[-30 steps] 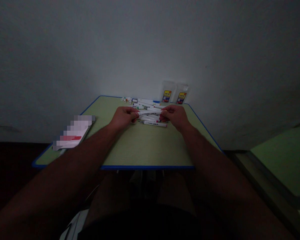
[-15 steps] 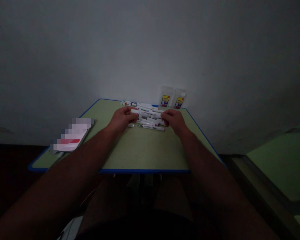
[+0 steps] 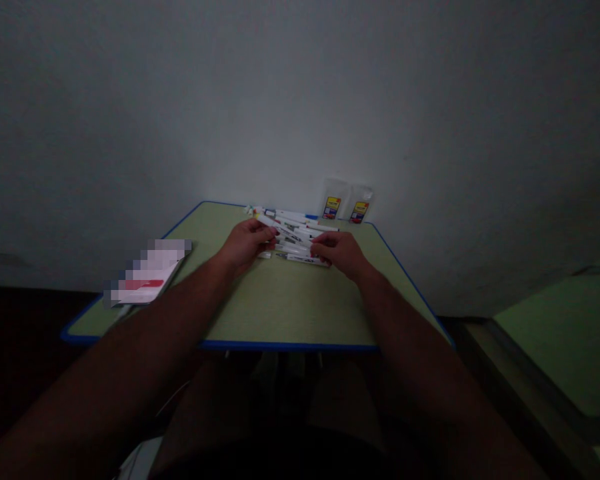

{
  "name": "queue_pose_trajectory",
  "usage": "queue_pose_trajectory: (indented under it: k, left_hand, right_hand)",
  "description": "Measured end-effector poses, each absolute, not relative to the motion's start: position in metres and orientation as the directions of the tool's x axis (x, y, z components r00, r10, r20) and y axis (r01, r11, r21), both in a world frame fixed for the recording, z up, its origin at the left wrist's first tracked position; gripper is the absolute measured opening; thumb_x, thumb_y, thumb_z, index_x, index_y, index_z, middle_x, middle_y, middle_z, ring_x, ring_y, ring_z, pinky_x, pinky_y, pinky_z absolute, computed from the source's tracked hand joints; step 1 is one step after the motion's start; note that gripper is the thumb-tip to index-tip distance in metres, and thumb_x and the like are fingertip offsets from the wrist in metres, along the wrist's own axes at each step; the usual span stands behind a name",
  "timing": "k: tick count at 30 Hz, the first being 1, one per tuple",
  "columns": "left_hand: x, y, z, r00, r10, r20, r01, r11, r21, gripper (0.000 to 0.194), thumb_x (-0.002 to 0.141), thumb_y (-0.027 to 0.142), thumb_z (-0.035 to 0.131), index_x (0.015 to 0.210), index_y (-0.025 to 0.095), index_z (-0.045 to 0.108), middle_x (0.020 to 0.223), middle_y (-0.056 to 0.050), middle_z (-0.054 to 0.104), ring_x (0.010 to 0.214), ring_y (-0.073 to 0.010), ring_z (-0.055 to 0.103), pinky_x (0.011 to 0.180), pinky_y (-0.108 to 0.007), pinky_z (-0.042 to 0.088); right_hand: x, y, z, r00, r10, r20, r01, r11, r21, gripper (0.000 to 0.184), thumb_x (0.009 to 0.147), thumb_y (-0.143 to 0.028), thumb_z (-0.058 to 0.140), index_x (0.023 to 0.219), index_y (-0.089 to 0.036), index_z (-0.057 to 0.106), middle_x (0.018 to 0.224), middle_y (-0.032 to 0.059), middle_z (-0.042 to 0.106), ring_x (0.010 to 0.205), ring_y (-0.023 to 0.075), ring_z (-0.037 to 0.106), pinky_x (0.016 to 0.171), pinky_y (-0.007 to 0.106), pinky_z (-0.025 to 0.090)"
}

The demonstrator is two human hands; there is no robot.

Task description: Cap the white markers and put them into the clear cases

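**Handling a slim white marker (image 3: 289,233)**

Head view. The white marker slants above other markers (image 3: 307,260) on the table (image 3: 285,303), its yellow end pointing to the far left. The left hand (image 3: 247,243) is closed in a pinch around the barrel near that end. The right hand (image 3: 343,253) has its fingers drawn together close to the opposite end; in this dim light, whether they grip it cannot be told. The barrel appears light, stiff and sturdy, probably smooth enough to roll between fingertips; mid-barrel seems the surest hold.
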State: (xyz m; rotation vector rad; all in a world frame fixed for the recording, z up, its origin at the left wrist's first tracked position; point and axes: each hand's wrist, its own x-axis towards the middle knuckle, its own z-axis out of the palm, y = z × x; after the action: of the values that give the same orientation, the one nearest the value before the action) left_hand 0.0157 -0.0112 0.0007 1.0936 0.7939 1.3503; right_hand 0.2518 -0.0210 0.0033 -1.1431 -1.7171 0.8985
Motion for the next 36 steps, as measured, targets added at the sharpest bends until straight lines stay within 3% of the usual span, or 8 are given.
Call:
queue_pose_trajectory:
  k: [7,11,16,19,24,28,30,36]
  left_hand:
    - [0.018,-0.012,-0.001,0.127,0.979,0.161,-0.305,-0.116,0.945,0.025,0.062,0.023,0.085,0.080,0.013,0.072,0.078,-0.005,0.071,0.066,-0.0125,0.062,0.064,-0.026,0.050]
    - [0.022,-0.015,-0.001,0.158,0.975,0.157,-0.273,-0.110,0.956,0.027,0.061,0.025,0.086,0.080,0.013,0.072,0.075,-0.004,0.071,0.063,-0.0118,0.061,0.063,-0.026,0.049]
    - [0.023,-0.017,0.001,0.158,0.972,0.172,-0.232,-0.133,0.964,0.030,0.065,0.029,0.084,0.089,0.013,0.073,0.077,-0.005,0.072,0.058,-0.0109,0.060,0.060,-0.026,0.049]
    - [0.022,-0.017,0.001,0.164,0.971,0.173,-0.203,-0.139,0.969,0.035,0.067,0.029,0.083,0.096,0.014,0.074,0.078,-0.006,0.073,0.056,-0.0108,0.059,0.058,-0.026,0.048]
    - [0.021,-0.017,0.001,0.181,0.971,0.159,-0.140,-0.135,0.981,0.032,0.068,0.030,0.082,0.095,0.014,0.075,0.079,-0.008,0.073,0.058,-0.0114,0.059,0.059,-0.028,0.049]
    - [0.019,-0.017,0.001,0.176,0.973,0.150,-0.108,-0.132,0.985,0.031,0.066,0.030,0.082,0.093,0.014,0.076,0.078,-0.007,0.073,0.057,-0.0116,0.059,0.059,-0.028,0.050]
    - [0.019,-0.016,0.000,0.170,0.973,0.155,-0.095,-0.141,0.985,0.031,0.066,0.029,0.083,0.091,0.014,0.076,0.077,-0.007,0.073,0.057,-0.0118,0.059,0.059,-0.028,0.051]
    - [0.017,-0.014,-0.003,0.156,0.969,0.194,-0.038,-0.190,0.981,0.032,0.067,0.033,0.083,0.092,0.014,0.076,0.075,-0.007,0.072,0.057,-0.0129,0.060,0.057,-0.028,0.049]
  right_hand:
    - [0.246,-0.029,0.011,-0.242,0.932,0.271,0.364,0.346,-0.865,0.022,0.071,-0.036,0.077,0.074,-0.016,0.070,0.066,0.0028,0.069,0.054,0.0102,0.058,0.052,0.022,0.045]
    - [0.241,-0.031,0.012,-0.297,0.916,0.269,0.383,0.372,-0.846,0.022,0.068,-0.032,0.080,0.084,-0.017,0.074,0.075,0.0033,0.073,0.065,0.0135,0.065,0.061,0.025,0.049]
    - [0.240,-0.030,0.011,-0.317,0.913,0.256,0.395,0.373,-0.840,0.017,0.072,-0.029,0.073,0.081,-0.016,0.068,0.067,0.0004,0.068,0.053,0.0104,0.059,0.050,0.022,0.045]
    - [0.241,-0.032,0.012,-0.295,0.928,0.226,0.310,0.316,-0.897,0.016,0.073,-0.025,0.069,0.081,-0.019,0.057,0.055,-0.0050,0.059,0.039,0.0087,0.050,0.039,0.020,0.040]
    - [0.241,-0.032,0.015,-0.172,0.962,0.211,0.026,0.219,-0.975,0.036,0.069,-0.017,0.070,0.095,-0.023,0.046,0.070,-0.0048,0.068,0.042,0.0116,0.058,0.038,0.023,0.050]
    - [0.243,-0.026,0.015,-0.090,0.991,0.102,-0.056,0.097,-0.994,0.016,0.086,-0.029,0.062,0.090,-0.021,0.049,0.069,0.0002,0.068,0.047,0.0149,0.064,0.041,0.026,0.055]
    - [0.244,-0.023,0.016,-0.044,0.995,0.088,-0.086,0.084,-0.993,0.017,0.093,-0.035,0.058,0.087,-0.019,0.053,0.068,0.0011,0.065,0.050,0.0136,0.064,0.042,0.025,0.055]
    - [0.252,-0.019,0.018,0.123,0.981,0.149,-0.115,0.163,-0.980,0.021,0.085,-0.027,0.071,0.097,-0.020,0.055,0.070,-0.0031,0.062,0.053,0.0100,0.060,0.046,0.022,0.056]
